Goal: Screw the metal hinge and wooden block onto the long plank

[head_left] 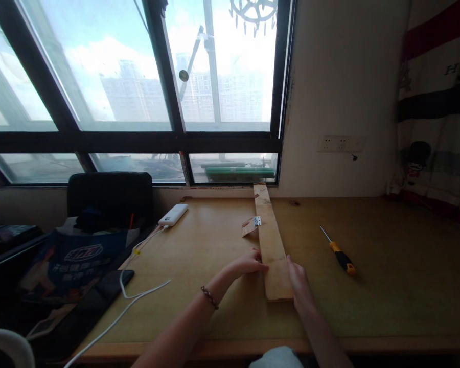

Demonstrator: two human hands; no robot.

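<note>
A long, narrow wooden board (273,240) reaches from near the window sill toward me. My left hand (250,261) grips its left edge close to the near end, thumb on top and the other fingers partly hidden. On the opposite edge, my right hand (299,280) holds the board, its fingers mostly out of sight. A small metal hinge (257,221) sits on the board's left edge and joins it to a short wooden piece (249,227) that sticks out leftward. To the right of the board lies a screwdriver (342,257) with a yellow and black handle.
The wooden table (214,317) stands below a window. A white power bank (173,215) with a white cable (128,299) lies at its left side. Beyond that edge are a black chair (110,194) and a blue bag (80,260). A wall socket (339,143) is at the right.
</note>
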